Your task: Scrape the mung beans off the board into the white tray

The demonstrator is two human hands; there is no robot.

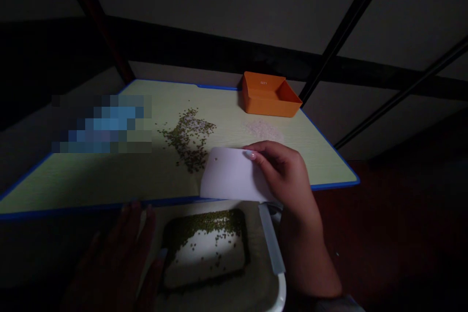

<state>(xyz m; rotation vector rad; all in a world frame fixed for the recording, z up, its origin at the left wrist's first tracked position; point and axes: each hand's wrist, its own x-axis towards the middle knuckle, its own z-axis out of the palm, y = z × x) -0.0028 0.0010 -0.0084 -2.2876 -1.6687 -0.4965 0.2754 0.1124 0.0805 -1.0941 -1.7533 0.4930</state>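
My right hand point(288, 170) pinches the top edge of a white card point(234, 175) with a small hole in its corner. The card leans on the table near its front edge, just right of a scattered pile of small green beans mixed with white grains point(188, 131). Below that edge is a white plastic bin point(280, 297) with more green beans point(219, 222) inside, mostly along its far side. At the bin's left side is my left hand point(120, 253), dim in shadow, its fingers stretched out towards the table edge and holding nothing visible.
The pale table point(146, 175) has a blue rim. An orange open box point(272, 102) stands at its back right, with a thin patch of white grains point(265, 130) in front. A pixelated blue patch point(109, 124) covers something on the left. Dark panelled walls stand behind.
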